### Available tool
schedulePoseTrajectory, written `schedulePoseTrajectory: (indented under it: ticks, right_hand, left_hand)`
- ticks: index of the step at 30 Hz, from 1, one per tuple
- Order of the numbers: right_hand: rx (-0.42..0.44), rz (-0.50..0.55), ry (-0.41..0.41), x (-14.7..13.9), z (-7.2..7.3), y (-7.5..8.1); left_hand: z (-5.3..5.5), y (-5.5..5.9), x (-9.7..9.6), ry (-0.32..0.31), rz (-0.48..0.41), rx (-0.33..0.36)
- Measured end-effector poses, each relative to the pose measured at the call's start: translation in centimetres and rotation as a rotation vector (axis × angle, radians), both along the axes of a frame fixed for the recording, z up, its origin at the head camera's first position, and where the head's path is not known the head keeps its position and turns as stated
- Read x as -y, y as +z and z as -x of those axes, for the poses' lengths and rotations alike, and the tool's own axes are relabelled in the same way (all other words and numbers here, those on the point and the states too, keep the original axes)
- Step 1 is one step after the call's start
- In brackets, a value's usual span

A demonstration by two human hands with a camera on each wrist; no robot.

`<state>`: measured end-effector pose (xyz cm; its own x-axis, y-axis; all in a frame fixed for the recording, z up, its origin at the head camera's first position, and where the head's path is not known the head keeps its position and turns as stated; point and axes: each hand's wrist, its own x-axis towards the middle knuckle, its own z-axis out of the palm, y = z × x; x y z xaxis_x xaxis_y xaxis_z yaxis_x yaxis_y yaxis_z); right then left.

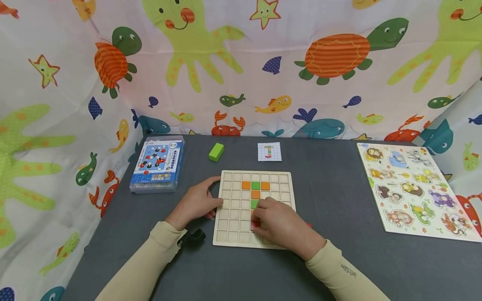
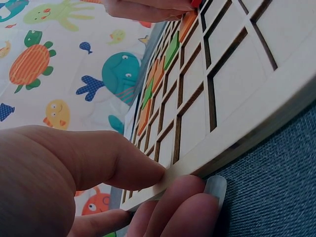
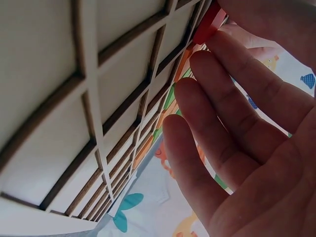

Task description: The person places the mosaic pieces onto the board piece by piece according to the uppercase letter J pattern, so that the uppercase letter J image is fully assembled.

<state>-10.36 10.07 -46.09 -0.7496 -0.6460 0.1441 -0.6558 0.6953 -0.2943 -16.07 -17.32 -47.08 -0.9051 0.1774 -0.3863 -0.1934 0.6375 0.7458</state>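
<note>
A pale wooden grid board lies flat on the table. Its left edge is pinched by my left hand, thumb on the rim and fingertips curled against the side. My right hand pinches a red tile over a lower cell, just below the column of tiles. Orange tiles and green tiles form a T shape in the grid; the right hand partly hides the stem. In the left wrist view, the red tile shows only at the top edge.
Behind the board are a green block and a small card with a coloured T-like pattern. A boxed molecule model kit stands back left, an animal puzzle board lies right. Something red peeks out beside the right hand.
</note>
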Motion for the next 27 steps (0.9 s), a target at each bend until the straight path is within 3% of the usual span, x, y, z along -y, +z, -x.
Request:
schedulePoseTrajectory:
  ticks: [27]
  right_hand:
    - [-0.043,0.045,-0.014,-0.64,0.15,0.3]
  left_hand:
    - [0.12,0.0,0.03,0.001,0.008,0.007]
